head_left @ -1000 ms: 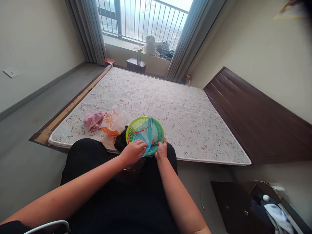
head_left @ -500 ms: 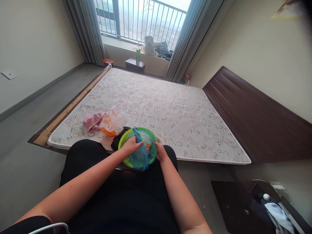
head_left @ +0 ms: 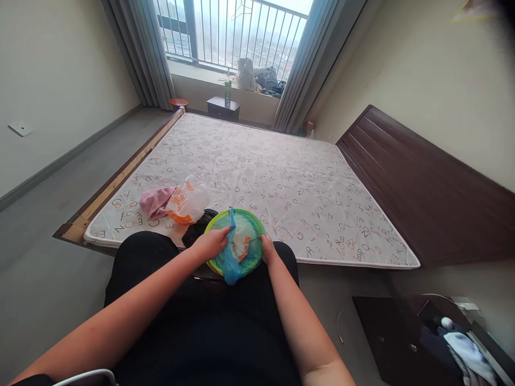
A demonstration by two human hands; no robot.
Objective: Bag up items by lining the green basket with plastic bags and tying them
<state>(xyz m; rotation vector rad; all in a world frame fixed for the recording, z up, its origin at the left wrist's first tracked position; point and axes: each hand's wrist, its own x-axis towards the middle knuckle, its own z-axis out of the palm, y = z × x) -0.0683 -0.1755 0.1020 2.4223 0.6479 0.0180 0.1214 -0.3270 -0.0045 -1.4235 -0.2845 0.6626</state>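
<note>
A round green plastic basket (head_left: 215, 219) rests on my lap, between my knees. A thin blue plastic bag (head_left: 232, 268) lies in it and hangs over the front rim. Bunched edge of that bag is pinched in my left hand (head_left: 212, 243), on the basket's left side. My right hand (head_left: 267, 249) grips the right rim, thumb inside and fingers outside; whether bag film is also under that thumb I cannot tell. Inside the basket sits a crumpled whitish plastic bag with orange print (head_left: 241, 245).
Ahead lies a bare mattress (head_left: 257, 161) with a dark headboard (head_left: 426, 182). Near its front edge are a pink cloth (head_left: 156, 202), a white-and-orange plastic bag (head_left: 188, 201) and a black bag (head_left: 196, 230). A low dark table (head_left: 386, 332) with clothes stands at the lower right.
My left hand has drawn the blue bag's edge leftward across the basket, narrowing it into a bunched strip. More of the basket's inside shows. The right hand stays at the rim.
</note>
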